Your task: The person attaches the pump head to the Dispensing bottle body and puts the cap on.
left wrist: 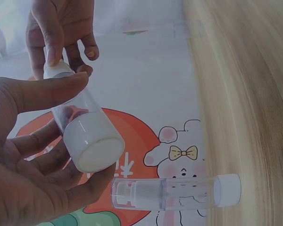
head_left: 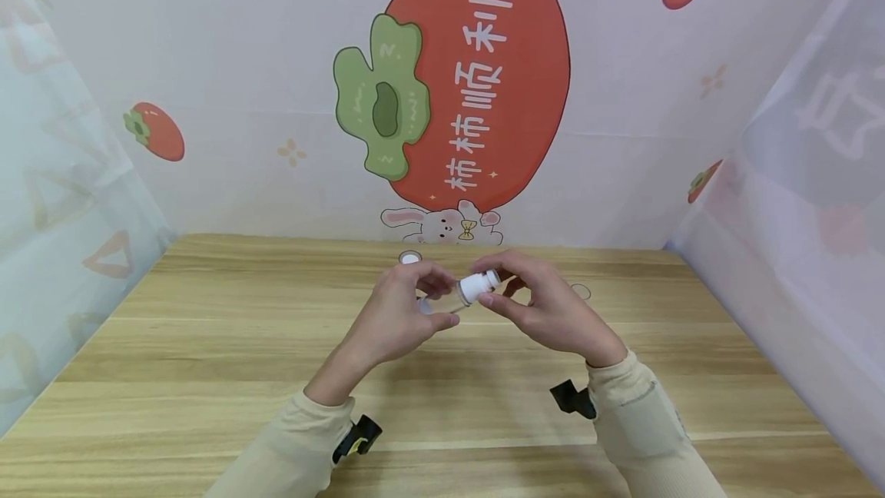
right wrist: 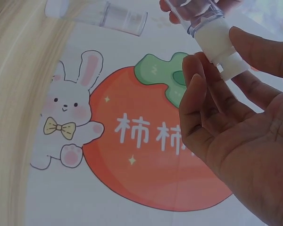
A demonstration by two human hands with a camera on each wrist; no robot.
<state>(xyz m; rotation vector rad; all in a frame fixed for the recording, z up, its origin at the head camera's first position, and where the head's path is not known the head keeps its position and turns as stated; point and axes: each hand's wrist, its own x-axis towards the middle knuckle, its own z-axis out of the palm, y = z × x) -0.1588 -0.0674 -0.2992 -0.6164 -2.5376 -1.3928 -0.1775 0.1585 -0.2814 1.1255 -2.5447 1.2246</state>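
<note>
My left hand grips a clear pump bottle with a white base, its fingers curled round the body. The bottle is tilted, its white pump top pointing toward my right hand. My right thumb and fingers pinch that white top; in the right wrist view the thumb lies on the white collar. The bottle's white base faces the left wrist camera. A second clear bottle with a white base and clear cap stands upright on the table, partly hidden behind my left hand in the head view.
A clear round piece, perhaps a cap, is on the wooden table behind my right hand. A printed cloth with persimmons and a rabbit hangs at the table's back edge, with more cloth along both sides.
</note>
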